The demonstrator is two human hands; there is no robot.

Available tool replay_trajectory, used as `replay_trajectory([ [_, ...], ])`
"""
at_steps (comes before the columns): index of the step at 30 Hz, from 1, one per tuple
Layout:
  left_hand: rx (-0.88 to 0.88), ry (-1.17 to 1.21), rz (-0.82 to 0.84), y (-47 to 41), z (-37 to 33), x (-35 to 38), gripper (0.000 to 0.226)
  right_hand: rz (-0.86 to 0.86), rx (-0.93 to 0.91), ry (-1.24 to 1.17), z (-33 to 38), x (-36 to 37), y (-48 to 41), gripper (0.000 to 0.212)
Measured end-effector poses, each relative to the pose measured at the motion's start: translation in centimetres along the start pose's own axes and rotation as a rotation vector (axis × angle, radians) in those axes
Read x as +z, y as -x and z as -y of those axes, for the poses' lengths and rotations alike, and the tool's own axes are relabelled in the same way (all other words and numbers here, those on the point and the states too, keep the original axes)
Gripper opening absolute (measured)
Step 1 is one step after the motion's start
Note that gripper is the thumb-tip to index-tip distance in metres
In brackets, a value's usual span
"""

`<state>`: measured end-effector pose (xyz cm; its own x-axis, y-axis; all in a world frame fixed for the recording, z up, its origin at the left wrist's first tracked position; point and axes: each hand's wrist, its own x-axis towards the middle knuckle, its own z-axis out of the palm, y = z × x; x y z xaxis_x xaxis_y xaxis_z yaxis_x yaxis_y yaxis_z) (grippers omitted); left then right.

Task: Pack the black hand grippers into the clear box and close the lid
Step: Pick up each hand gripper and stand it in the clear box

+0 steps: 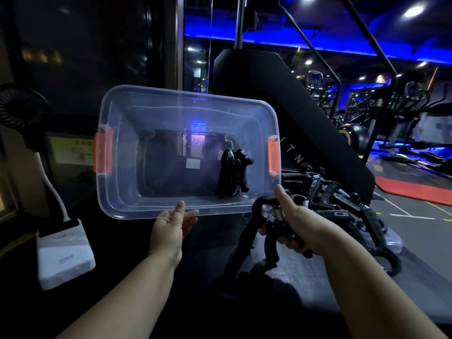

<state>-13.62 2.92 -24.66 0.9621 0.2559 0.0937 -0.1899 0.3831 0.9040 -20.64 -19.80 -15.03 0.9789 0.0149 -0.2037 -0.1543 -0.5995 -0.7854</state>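
The clear box [127,192] with orange side latches is tilted up, its open side facing me. Black hand grippers [233,173] stand together inside it near the right end. My left hand [171,227] holds the box by its near rim, thumb on the edge. My right hand [297,227] grips a black hand gripper [265,228] with a metal spring, just below the box's right corner, its thumb touching the rim. A pile of several more black hand grippers [342,206] lies to the right on a clear lid [393,242].
A white power adapter [64,255] with a white cable lies at the left. A small black fan [22,107] stands at the far left. A black padded machine [281,94] rises behind the box. Gym equipment fills the right background.
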Motion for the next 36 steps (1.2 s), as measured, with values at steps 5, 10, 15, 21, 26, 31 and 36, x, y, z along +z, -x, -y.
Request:
replay_trajectory([
  [5,-0.005,0.006,-0.006,0.0,0.0,0.0,0.022,0.062,-0.023,0.037,0.4,0.1,0.9,0.094],
  [10,-0.008,0.011,-0.017,0.0,-0.1,0.1,0.020,0.076,-0.148,0.062,1.1,-0.2,2.3,0.071],
  [15,-0.009,0.024,-0.017,0.3,-0.3,0.3,0.020,0.035,-0.309,0.026,1.8,-0.5,2.9,0.061],
  [21,-0.016,0.040,-0.002,0.1,-0.2,0.1,0.022,-0.192,-0.367,-0.014,3.3,0.7,0.6,0.055],
  [26,-0.018,0.046,-0.001,-0.2,-0.1,0.0,0.022,-0.346,-0.348,0.254,3.6,1.4,-3.6,0.046],
  [31,-0.022,0.050,0.014,-0.2,-0.1,-0.1,0.023,-0.425,-0.370,0.460,3.5,2.4,-7.8,0.043],
  [36,-0.024,0.047,0.006,-0.3,-0.1,-0.2,0.026,-0.415,-0.407,0.693,3.6,3.5,-11.2,0.040],
])
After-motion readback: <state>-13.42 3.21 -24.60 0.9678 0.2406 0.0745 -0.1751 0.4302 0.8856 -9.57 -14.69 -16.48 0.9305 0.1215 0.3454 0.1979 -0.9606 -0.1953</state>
